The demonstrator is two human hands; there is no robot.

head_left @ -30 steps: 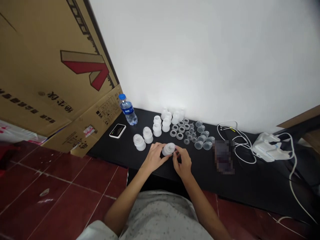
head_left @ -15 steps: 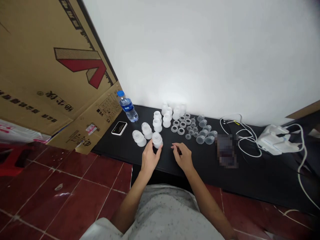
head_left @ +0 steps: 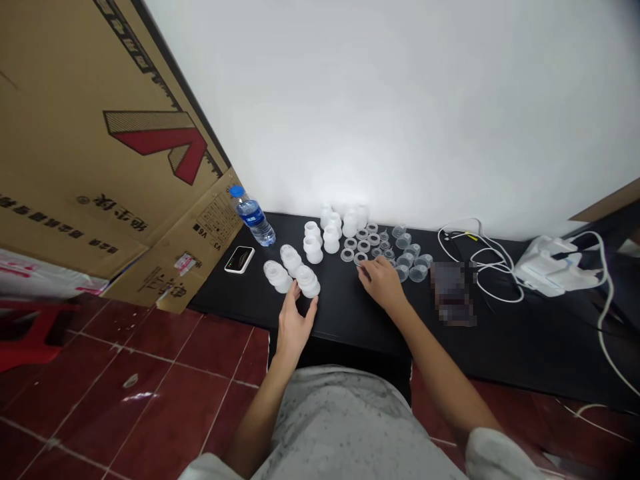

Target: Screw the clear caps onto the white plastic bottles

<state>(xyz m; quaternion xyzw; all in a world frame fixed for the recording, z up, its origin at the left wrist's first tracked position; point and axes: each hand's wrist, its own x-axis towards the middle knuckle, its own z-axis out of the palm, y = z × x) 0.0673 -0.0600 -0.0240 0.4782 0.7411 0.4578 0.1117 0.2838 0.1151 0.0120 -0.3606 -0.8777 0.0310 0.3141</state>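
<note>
My left hand (head_left: 294, 323) is beside the nearest white plastic bottle-shaped part (head_left: 308, 283), thumb and forefinger spread near its base. Two more white parts, one on the left (head_left: 277, 276) and one behind (head_left: 291, 258), stand close to it. My right hand (head_left: 384, 283) is lowered over the front of a group of flat translucent rings (head_left: 347, 255). Its fingertips are drawn together at the nearest ring (head_left: 361, 258); whether they grip it is hidden. Small clear valve-like pieces (head_left: 384, 236) and clear cups (head_left: 418, 270) lie to the right of the rings, partly covered by this hand.
More white parts (head_left: 313, 248) stand in rows toward the wall. A water bottle (head_left: 256, 222) and a phone-like device (head_left: 239, 259) are at the left, by a big carton (head_left: 60, 133). A blurred object (head_left: 454, 293), white cables (head_left: 493, 283) and a white adapter (head_left: 545, 273) lie on the right.
The nearest white part has shifted slightly left, toward the other two, and my left hand has loosened around it. My right hand has moved forward and right to the rings.
</note>
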